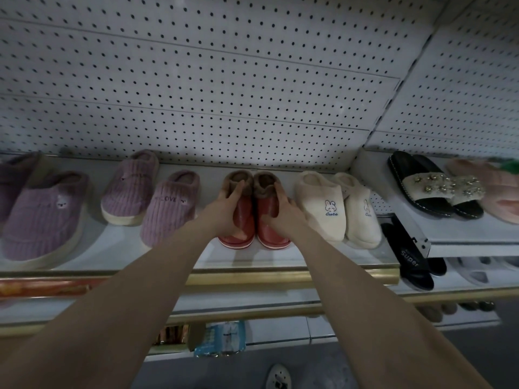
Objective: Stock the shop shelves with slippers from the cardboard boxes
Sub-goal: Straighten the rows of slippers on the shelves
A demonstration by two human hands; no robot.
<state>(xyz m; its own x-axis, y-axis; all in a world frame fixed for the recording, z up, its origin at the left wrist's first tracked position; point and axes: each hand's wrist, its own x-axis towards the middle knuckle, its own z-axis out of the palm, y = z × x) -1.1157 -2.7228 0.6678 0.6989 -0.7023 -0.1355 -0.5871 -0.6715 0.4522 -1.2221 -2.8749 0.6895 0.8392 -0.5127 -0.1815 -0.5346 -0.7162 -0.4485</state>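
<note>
white pegboard wall behind a shelf. left hand and right hand are close together, each gripping one of the red slippers, which stand side by side on the shelf. purple slippers lie left of the left hand, cream slippers just right of the right hand.

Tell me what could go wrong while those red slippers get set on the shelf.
The right hand sits close against the cream slippers; pulling back might nudge them askew. The red slippers have toes near the shelf front, so a tug from the left hand could drag one off.
</note>
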